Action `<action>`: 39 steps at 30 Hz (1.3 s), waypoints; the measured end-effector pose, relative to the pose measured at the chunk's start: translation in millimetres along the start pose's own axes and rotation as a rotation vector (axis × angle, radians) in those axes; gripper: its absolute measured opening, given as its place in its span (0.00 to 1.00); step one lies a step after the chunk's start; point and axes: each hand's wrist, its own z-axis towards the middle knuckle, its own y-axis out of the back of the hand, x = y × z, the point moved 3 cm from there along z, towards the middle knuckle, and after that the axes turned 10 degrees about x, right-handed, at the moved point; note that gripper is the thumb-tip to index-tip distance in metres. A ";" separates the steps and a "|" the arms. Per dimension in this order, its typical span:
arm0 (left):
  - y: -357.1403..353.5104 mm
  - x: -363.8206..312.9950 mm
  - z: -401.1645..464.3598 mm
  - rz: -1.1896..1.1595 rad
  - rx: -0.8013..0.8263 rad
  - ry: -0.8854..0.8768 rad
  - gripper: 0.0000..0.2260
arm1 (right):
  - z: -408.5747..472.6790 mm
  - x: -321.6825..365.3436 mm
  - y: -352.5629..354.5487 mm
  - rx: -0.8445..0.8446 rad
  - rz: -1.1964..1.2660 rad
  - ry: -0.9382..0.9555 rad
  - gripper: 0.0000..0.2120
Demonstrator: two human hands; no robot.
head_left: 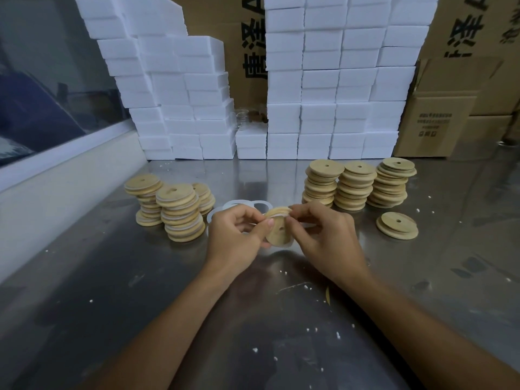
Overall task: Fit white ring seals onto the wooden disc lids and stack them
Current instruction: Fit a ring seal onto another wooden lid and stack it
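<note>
Both hands hold one wooden disc lid tilted on edge above the steel table. My left hand pinches its left rim. My right hand pinches a white ring seal along the lid's top rim. Loose white ring seals lie flat just behind the hands. Left of the hands stand stacks of lids with white seals. Three stacks of bare wooden lids stand at the back right, and a single low pile of lids lies to the right.
A wall of white foam blocks lines the back of the table, with cardboard boxes behind and to the right. A pale ledge runs along the left side. White foam crumbs are scattered over the near table.
</note>
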 end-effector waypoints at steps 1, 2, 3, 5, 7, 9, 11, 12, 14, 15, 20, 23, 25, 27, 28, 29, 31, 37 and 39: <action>-0.4 -1.0 -0.2 -0.010 0.000 0.001 0.12 | -0.1 1.4 0.5 -0.011 -0.020 0.016 0.04; -0.8 -1.8 -0.3 -0.018 -0.001 0.001 0.11 | -0.2 3.0 1.5 -0.020 -0.026 0.027 0.05; -0.9 -2.3 -0.5 -0.022 -0.003 0.002 0.10 | -0.1 4.2 2.5 -0.027 -0.020 0.037 0.06; -1.2 -2.9 -0.9 -0.019 0.000 0.002 0.09 | -0.2 4.6 4.5 -0.035 -0.008 0.060 0.06; -1.6 -3.0 -1.3 -0.013 0.012 0.000 0.09 | -0.1 3.1 4.9 -0.031 0.013 0.036 0.04; -1.7 -2.9 -1.2 0.000 0.023 -0.006 0.10 | 0.3 0.4 3.7 -0.032 0.066 -0.024 0.04; -1.4 -2.1 -0.7 0.025 0.030 -0.018 0.12 | 0.9 -2.7 2.3 -0.032 0.146 -0.094 0.04; -1.1 -1.5 -0.3 0.041 0.034 -0.024 0.13 | 1.5 -3.9 1.9 -0.029 0.185 -0.128 0.04; -0.1 0.4 0.4 0.059 0.044 -0.032 0.15 | 2.7 -6.7 1.5 -0.020 0.251 -0.193 0.03; 0.5 1.3 0.8 0.063 0.049 -0.036 0.15 | 3.4 -8.7 1.1 -0.016 0.287 -0.230 0.04; 1.6 3.8 0.7 0.053 0.088 -0.011 0.15 | 4.9 -18.4 1.3 0.027 0.423 -0.382 0.04; 1.4 5.5 0.2 0.005 0.091 0.033 0.15 | 4.9 -19.0 4.3 0.091 0.386 -0.359 0.04; 2.4 6.9 -0.2 -0.049 0.078 0.082 0.15 | 4.3 -19.0 3.5 0.115 0.365 -0.351 0.02; 3.4 8.0 -0.8 -0.114 0.066 0.137 0.12 | 2.9 -19.7 0.8 0.129 0.372 -0.370 0.02; 3.7 8.1 -0.8 -0.147 0.061 0.164 0.10 | 2.0 -19.7 -0.5 0.132 0.383 -0.378 0.03; 4.0 8.5 -0.7 -0.177 0.057 0.186 0.08 | 1.6 -19.4 -1.2 0.128 0.393 -0.377 0.03; 3.9 8.0 -0.5 -0.214 0.060 0.200 0.07 | 1.4 -18.5 -0.5 0.099 0.410 -0.365 0.02; -1.9 3.4 -3.1 -0.050 0.070 0.074 0.09 | 0.3 -15.9 -0.7 0.064 0.247 -0.260 0.01; -3.0 1.5 -3.0 -0.039 0.071 0.033 0.09 | 0.4 -12.0 -1.5 0.067 0.191 -0.180 0.01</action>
